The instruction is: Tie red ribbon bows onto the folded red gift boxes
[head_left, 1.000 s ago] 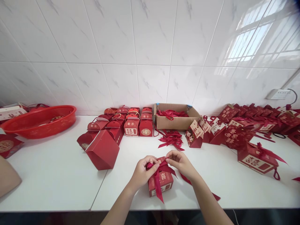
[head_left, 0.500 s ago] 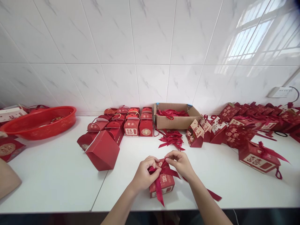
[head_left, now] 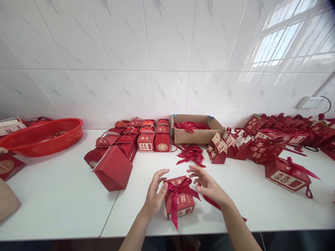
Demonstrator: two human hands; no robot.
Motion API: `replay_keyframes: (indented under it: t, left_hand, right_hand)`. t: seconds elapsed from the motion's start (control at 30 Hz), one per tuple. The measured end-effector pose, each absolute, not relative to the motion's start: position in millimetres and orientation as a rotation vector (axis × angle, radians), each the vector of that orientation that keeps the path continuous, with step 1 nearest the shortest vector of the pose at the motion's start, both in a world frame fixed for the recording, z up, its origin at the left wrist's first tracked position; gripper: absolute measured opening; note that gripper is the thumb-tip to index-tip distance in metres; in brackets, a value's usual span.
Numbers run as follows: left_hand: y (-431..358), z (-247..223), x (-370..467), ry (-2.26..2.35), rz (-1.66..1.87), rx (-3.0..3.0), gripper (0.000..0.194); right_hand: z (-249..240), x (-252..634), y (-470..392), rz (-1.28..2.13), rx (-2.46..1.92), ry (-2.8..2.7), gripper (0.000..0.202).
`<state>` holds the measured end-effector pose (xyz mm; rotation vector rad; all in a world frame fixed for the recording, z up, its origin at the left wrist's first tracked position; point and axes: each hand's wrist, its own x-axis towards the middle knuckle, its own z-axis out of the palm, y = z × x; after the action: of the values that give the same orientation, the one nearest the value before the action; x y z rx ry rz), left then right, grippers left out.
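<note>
Hovering either side of a red cardboard gift box printed with pale characters (head_left: pixel 187 199), my left hand (head_left: pixel 155 195) and my right hand (head_left: pixel 209 184) keep to curved, spread fingers, clamped on nothing; whether the left thumb brushes the box's edge I cannot tell. The box sits on the white, smooth bench (head_left: pixel 65 195) between them, a glossy crimson ribbon bow (head_left: pixel 177 189) on top, one long tail hanging toward my wrists. By my reading, the tying is all but done, and the next move calls for a light touch, since tugging one loop could slacken the knot.

A loose crimson ribbon (head_left: pixel 212 203) lies under my right hand. Left of my left hand stands a plain red faceted carton (head_left: pixel 113 169). Beyond both hands are a heap of crimson ribbons (head_left: pixel 192 153) and a shallow brown cardboard box (head_left: pixel 192 136); far left, a red plastic basin (head_left: pixel 49 147). Past the bench, marbled white wall tiles (head_left: pixel 167 35) reflect a barred window above my right hand.
</note>
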<state>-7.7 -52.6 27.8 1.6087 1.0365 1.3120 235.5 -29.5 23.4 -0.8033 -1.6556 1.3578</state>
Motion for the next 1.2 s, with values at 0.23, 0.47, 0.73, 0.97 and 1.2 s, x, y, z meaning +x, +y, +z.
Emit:
replay_keyframes:
  t: [0.23, 0.47, 0.73, 0.97, 1.2]
  left_hand:
    - [-76.1, -5.6, -22.1, 1.295, 1.204, 1.283, 0.039]
    - [-84.4, -16.4, -18.6, 1.331, 1.103, 1.409, 0.036]
    - [-84.2, -14.1, -17.9, 1.449, 1.065, 1.477, 0.036]
    - [-85.5, -12.6, -18.5, 1.469, 1.044, 1.609, 0.028]
    - [-81.5, -13.7, -19.3, 1.464, 1.004, 1.671, 0.024]
  right_hand:
    - [5.6, 221.4, -47.1, 1.518, -0.847, -1.864, 0.131]
    - [5.9, 207.5, -58.6, 1.389, -0.956, -1.621, 0.128]
    - [13.2, 226.9, -58.3, 0.988, -1.079, -1.380, 0.114]
    - [0.3, 302.1, -42.0, 0.316, -1.630, -0.946, 0.122]
    - [-35.9, 330.3, -78.5, 0.213, -1.877, -0.964, 0.087]
